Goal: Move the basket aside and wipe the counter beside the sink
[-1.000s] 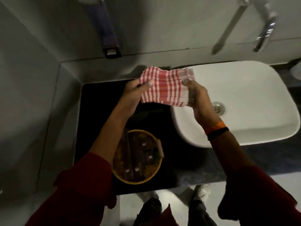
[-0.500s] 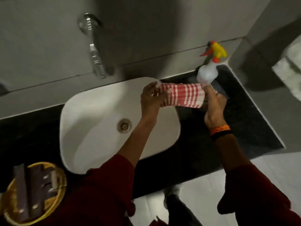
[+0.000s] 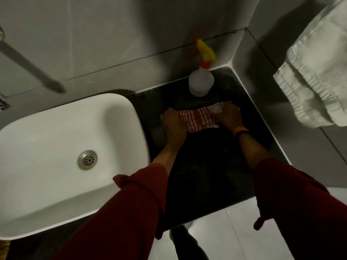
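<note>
A red-and-white checked cloth (image 3: 200, 120) lies pressed on the black counter (image 3: 202, 166) to the right of the white sink (image 3: 56, 139). My left hand (image 3: 173, 121) grips its left end and my right hand (image 3: 229, 115) grips its right end, both knuckles up against the counter. Only a sliver of the yellow basket (image 3: 3, 249) shows at the bottom left corner, on the far side of the sink.
A white spray bottle (image 3: 201, 81) with a yellow and orange trigger stands at the back of the counter, just behind the cloth. A white towel (image 3: 317, 72) hangs on the right wall. The tap (image 3: 28, 66) juts over the sink. Tiled walls close the back and right.
The view swung from the basket side of the sink to the right side. Both hands carried the cloth across over the sink and lowered it onto the counter in front of the spray bottle.
</note>
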A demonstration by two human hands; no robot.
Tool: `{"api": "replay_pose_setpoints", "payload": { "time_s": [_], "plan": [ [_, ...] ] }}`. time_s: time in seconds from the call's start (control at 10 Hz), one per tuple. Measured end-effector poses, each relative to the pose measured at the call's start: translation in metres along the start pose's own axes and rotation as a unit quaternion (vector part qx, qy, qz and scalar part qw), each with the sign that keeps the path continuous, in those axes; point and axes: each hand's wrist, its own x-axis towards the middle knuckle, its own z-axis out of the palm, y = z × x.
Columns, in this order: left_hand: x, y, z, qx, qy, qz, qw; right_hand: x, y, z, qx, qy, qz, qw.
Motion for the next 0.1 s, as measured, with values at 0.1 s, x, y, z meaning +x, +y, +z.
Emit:
{"api": "replay_pose_setpoints", "payload": {
  "time_s": [0.1],
  "plan": [
    [-0.0004, -0.0017, 0.0058, 0.123, 0.049, 0.078, 0.988, 0.0058, 0.0011, 0.0051, -0.097, 0.025, -0.038, 0.994]
  ]
}}
